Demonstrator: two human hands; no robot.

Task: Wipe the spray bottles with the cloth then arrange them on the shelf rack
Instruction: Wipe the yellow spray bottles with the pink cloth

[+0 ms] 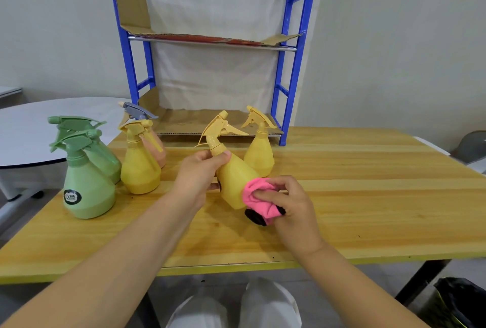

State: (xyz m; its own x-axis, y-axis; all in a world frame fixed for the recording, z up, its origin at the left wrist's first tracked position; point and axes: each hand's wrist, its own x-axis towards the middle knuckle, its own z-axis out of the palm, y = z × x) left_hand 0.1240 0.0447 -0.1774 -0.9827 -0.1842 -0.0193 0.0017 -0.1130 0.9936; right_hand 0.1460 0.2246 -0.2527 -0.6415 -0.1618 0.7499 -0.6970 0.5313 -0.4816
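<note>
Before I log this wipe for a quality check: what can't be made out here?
Head view:
Held bottle: label mostly hidden by left hand, lower side by cloth in right hand.
Peach bottle: mostly behind a yellow bottle.
Rear green bottle: body behind front green bottle.
Rack: top cut off by frame edge.

a single wide-angle view from the person's head looks forward and down across the counter [368, 196], facing the shelf rack [294, 86] at its far edge and the wall behind. it sits close: both forearms enter from the bottom edge, the near counter rim just below.
</note>
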